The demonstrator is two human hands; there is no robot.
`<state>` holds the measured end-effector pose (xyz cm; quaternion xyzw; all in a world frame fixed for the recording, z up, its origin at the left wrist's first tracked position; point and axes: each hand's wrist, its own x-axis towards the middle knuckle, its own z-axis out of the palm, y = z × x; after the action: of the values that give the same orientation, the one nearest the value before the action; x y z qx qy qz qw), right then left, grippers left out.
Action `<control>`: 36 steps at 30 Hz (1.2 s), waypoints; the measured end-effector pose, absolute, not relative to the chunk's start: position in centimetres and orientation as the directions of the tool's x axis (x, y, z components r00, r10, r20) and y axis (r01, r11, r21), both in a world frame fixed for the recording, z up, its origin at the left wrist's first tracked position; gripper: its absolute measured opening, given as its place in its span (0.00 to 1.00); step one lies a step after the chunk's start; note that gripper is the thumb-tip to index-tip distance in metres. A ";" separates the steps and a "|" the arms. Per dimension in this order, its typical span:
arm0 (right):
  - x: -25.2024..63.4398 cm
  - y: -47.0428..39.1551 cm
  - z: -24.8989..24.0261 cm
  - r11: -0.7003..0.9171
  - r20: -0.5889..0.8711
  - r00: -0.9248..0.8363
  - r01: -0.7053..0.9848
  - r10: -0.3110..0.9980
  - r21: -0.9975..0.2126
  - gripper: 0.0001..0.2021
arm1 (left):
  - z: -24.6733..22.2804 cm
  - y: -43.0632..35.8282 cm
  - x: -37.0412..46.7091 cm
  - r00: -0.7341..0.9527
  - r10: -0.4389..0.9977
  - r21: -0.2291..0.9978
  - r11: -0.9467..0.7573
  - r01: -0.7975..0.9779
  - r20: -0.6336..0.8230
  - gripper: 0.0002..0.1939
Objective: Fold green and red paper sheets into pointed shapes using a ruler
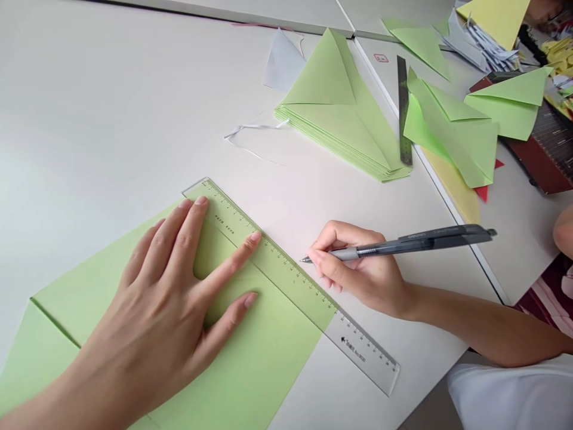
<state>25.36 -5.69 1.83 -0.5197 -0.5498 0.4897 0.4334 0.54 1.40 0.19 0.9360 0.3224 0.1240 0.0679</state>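
My left hand (174, 298) lies with spread fingers over a light green sheet of paper (268, 358), its fingertips pressing on a clear plastic ruler (286, 280). The ruler runs diagonally along the paper's upper right edge, and its lower right end reaches past the paper onto the white table. In my right hand (358, 269) is a dark ballpoint pen (421, 240), pinched near its grey grip. The pen's tip is close to the ruler's marked edge; whether it touches anything, I cannot tell. A fold crease crosses the paper at left.
A stack of folded green papers (331, 125) sits behind the ruler, beside a dark metal ruler (403, 113). White paper scraps (255, 128) lie to its left. More folded green pieces (461, 131) and a brown box (537, 149) are at the right. A table seam (430, 173) runs diagonally.
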 end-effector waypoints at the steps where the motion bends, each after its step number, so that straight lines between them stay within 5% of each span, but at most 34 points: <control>1: 25.4 -5.7 1.8 -0.004 -0.015 -0.086 0.137 0.996 -0.991 0.07 | 0.3 1.4 0.6 0.767 0.613 0.205 -0.789 0.579 0.191 0.31; 6: 25.4 -6.6 2.5 0.159 0.152 -0.048 0.371 0.987 -0.915 0.12 | 0.5 1.3 0.6 0.792 0.573 0.185 -0.819 0.543 0.211 0.31; 10: 25.5 -10.1 3.3 0.384 0.322 -0.220 0.647 0.921 -0.658 0.05 | 0.1 1.2 0.4 0.784 0.568 0.170 -0.823 0.542 0.251 0.29; 16: 25.7 -17.3 1.6 0.378 0.132 -0.359 0.811 0.924 -0.447 0.21 | -0.2 1.1 0.4 0.766 0.585 0.156 -0.811 0.564 0.267 0.29; 27: 24.9 -20.2 0.1 0.439 0.169 -0.405 0.838 0.898 -0.325 0.27 | 1.0 -1.6 -2.5 0.695 0.601 0.009 -0.758 0.652 0.394 0.30; 36: 23.9 -22.2 -0.1 0.488 0.262 -0.412 0.767 0.873 -0.418 0.10 | -0.4 -4.5 -8.6 0.627 0.701 0.052 -0.680 0.732 0.339 0.33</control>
<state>23.90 -22.17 -0.13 -0.4924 -0.8321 0.1169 0.2267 -8.65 -4.49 -0.41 0.9008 0.3977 0.1682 -0.0452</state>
